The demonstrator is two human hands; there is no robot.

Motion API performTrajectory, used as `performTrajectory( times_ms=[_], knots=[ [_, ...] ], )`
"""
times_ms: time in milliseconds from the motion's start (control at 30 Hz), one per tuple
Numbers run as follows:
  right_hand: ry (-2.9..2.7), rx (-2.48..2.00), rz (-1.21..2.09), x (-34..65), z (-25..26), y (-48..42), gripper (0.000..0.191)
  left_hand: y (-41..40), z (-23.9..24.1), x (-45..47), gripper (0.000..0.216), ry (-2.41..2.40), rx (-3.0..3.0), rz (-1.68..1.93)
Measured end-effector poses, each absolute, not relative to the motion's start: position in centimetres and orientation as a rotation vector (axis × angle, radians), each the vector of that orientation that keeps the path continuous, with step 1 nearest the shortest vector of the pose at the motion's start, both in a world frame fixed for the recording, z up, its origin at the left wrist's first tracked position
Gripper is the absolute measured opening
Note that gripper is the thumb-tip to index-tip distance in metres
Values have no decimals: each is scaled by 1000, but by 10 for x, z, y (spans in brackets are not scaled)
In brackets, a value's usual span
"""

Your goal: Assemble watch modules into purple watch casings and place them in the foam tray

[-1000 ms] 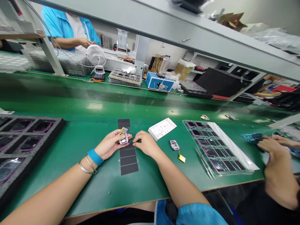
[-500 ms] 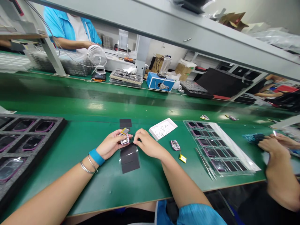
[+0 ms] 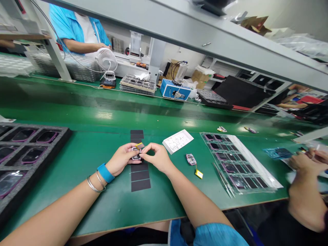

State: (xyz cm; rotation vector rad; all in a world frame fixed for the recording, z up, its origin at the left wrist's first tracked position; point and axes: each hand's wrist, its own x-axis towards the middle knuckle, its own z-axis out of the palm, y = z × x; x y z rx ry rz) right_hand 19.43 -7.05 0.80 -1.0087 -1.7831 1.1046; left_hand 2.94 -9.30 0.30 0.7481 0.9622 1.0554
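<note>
My left hand (image 3: 120, 158) holds a small watch case (image 3: 135, 157) with its open inside facing up. A yellow-edged battery (image 3: 139, 146) sticks up from the case's far side. Thumb and forefinger of my right hand (image 3: 158, 160) are pinched together at the case's right edge; whatever is between them is too small to make out. Beneath both hands lies a column of black adhesive-looking pieces (image 3: 140, 175) on the green table. To the right rests another watch case (image 3: 191, 159), joined by a wire to its battery (image 3: 199, 174).
A shallow white box (image 3: 178, 140) holds tiny dark bits. Tweezers (image 3: 225, 182) lie beside a clear tray (image 3: 237, 160) of watch parts. At left stands a foam tray (image 3: 60, 143) with purple-rimmed watch faces. A co-worker's hands (image 3: 307, 159) work at far right. A shelf beam (image 3: 164, 20) crosses above.
My right hand has moved from over the black sheet up to the watch case, fingers now pinching at its edge. The clear film that shone over the black pieces now shows less glare.
</note>
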Motion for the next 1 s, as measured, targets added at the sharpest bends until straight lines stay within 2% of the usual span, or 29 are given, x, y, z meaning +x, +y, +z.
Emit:
performTrajectory(
  times_ms=[500, 767, 867, 933, 1000],
  knots=[
    [-2023, -945, 988, 192, 16, -76, 18, -94, 3, 31, 33, 994, 819, 1013],
    [-2195, -1022, 594, 186, 14, -81, 16, -93, 4, 31, 30, 984, 770, 1059],
    [-2153, -1045, 502, 185, 12, -82, 21, -93, 4, 30, 29, 983, 744, 1070],
    [-2029, -1084, 551, 186, 9, -80, 32, -93, 3, 30, 29, 980, 740, 1053],
    [-1879, -1114, 767, 187, 5, -74, 37, -93, 3, 29, 29, 974, 749, 1034]
  ],
)
